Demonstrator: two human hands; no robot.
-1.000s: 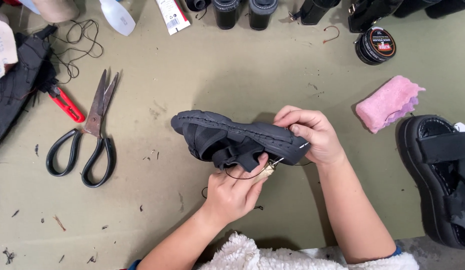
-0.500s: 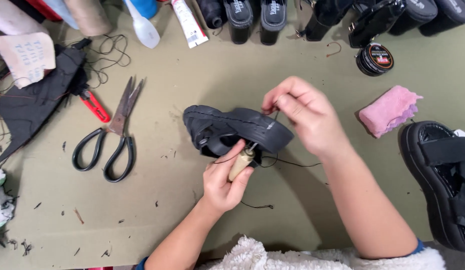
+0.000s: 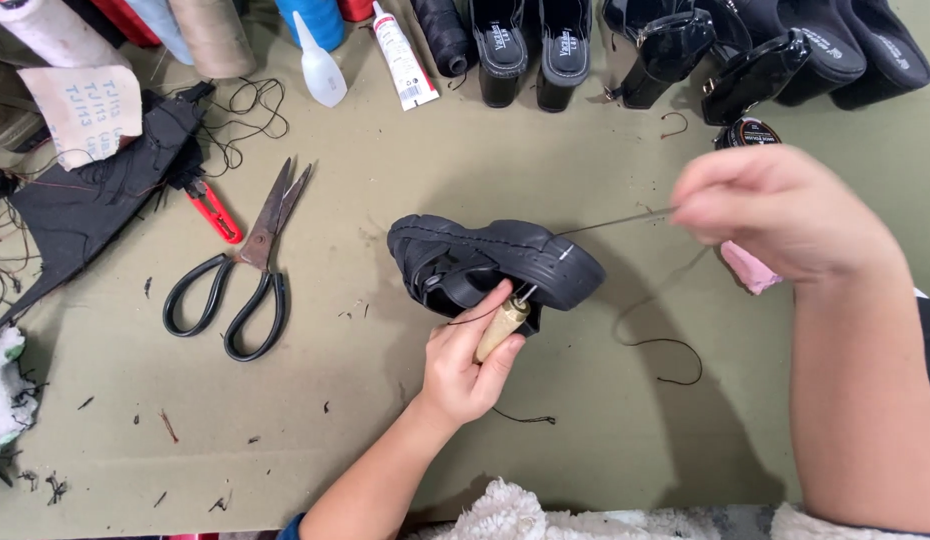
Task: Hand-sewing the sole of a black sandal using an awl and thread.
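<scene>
Black sandal lies on its side mid-worktop. Left hand closed around wooden-handled awl, tip at the sole. Right hand, raised toward right edge, pinches taut thread running from the sole. Scissors left of sandal. Glue bottle, thread cones and shoes along far edge.

Black-handled scissors lie open on the olive table, just beside red-handled pliers and a black fabric piece with loose thread. Along the far edge stand thread cones, a white squeeze bottle, a glue tube and black shoes. A pink cloth lies right.
</scene>
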